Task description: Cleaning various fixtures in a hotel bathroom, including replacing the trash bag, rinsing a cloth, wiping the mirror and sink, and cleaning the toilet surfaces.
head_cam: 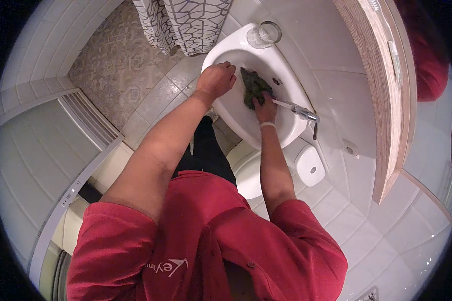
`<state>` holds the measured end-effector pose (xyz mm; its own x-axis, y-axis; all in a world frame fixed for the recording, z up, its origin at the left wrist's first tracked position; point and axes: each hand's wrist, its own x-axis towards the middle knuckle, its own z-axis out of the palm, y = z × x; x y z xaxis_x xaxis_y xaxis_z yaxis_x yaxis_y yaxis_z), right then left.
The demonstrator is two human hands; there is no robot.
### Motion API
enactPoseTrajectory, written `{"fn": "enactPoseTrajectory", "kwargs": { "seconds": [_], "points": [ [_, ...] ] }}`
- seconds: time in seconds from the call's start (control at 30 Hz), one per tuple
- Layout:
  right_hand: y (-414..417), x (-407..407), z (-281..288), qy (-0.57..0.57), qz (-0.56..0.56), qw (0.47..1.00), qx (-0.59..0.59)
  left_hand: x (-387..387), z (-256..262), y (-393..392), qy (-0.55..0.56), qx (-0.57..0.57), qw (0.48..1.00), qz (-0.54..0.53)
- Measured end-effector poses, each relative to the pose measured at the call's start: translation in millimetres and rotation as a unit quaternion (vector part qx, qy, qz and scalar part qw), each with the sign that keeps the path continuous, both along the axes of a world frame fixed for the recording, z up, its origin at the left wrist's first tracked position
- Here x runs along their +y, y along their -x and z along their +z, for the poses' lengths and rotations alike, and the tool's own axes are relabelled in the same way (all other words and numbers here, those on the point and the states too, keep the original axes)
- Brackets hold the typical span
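A dark green wet-looking cloth (253, 88) lies bunched in the white washbasin (233, 109). My right hand (265, 109) grips its near end, with a light band around the wrist. Over the basin's left rim hovers my left hand (216, 79), its fingers curled in and nothing seen in them; the palm is hidden. A chrome single-lever tap (305, 114) reaches in from the right, close to my right hand. A pale streak runs from its spout toward the cloth; whether it is water I cannot tell.
A clear glass jar (269, 33) stands on the basin's far corner. Beyond hangs a patterned shower curtain (196, 22). The toilet (253, 177) is right beside the basin. A wood-framed mirror cabinet (365, 75) juts from the right wall. At left is a frosted door panel (49, 150).
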<state>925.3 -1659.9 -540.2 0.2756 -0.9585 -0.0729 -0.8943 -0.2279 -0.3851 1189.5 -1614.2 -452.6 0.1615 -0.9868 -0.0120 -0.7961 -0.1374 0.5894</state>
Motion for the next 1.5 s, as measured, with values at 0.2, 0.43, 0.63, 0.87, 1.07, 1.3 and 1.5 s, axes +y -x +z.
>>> {"fn": "enactPoseTrajectory", "kwargs": {
  "seconds": [0.2,0.43,0.63,0.87,1.07,1.3,1.5],
  "points": [
    [28.7,-17.9,19.1,-0.265,-0.122,0.909,-0.297,1.2,-0.7,0.9,0.002,0.005,1.0,0.005],
    [14.0,5.9,39.7,0.036,0.05,0.997,-0.054,-0.1,-8.0,0.0,0.02,-0.005,1.0,-0.005],
    [-45.6,10.0,-15.0,0.119,0.216,0.968,0.049,1.7,-6.5,0.6,0.027,-0.009,1.0,0.006],
    [-45.7,-34.2,-21.6,0.103,0.259,0.956,0.092,2.6,-4.1,0.1,0.052,-0.007,0.999,0.017],
    [-68.0,-45.4,-15.0,-0.07,0.173,0.961,0.205,2.7,-0.9,0.1,0.01,0.008,1.0,0.015],
    [-26.0,-25.0,28.3,-0.424,-0.236,0.742,-0.463,2.6,-3.7,-0.3,0.026,0.006,1.0,0.014],
    [52.7,12.8,68.4,-0.487,-0.221,0.483,-0.693,2.0,-5.6,0.0,0.042,0.013,0.999,0.01]
  ]
}}
